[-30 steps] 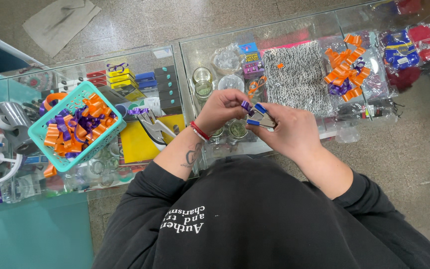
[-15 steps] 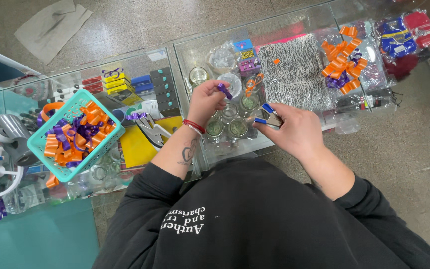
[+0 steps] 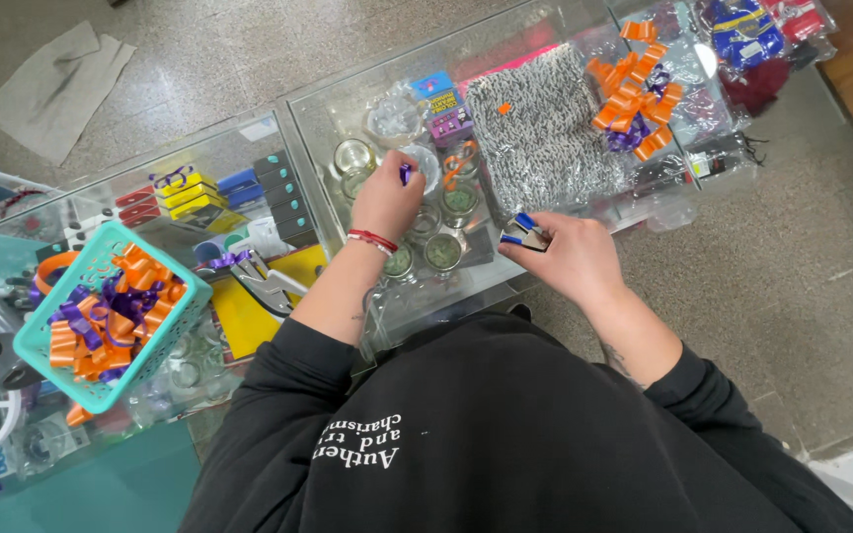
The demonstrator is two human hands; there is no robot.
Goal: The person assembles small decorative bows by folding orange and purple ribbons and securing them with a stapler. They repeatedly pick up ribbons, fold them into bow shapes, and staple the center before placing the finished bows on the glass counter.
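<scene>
Glass counter (image 3: 545, 30) is set over speckled floor (image 3: 792, 257). Purple ribbon bit (image 3: 405, 174) is pinched by left hand (image 3: 387, 202). Blue-tipped tool (image 3: 523, 231) is gripped in right hand (image 3: 570, 259), fingers curled

Your left hand (image 3: 385, 200) pinches a small purple ribbon piece (image 3: 405, 174) over the glass counter (image 3: 348, 99). Your right hand (image 3: 570, 259) grips a blue-handled stapler (image 3: 523, 230). A teal basket (image 3: 165, 341) of orange and purple bows sits well to the left.

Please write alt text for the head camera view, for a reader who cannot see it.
Over a glass counter, the left hand holds a purple ribbon piece above small jars; the right hand grips a blue-tipped tool. A teal basket of orange and purple ribbons sits at left.
</scene>
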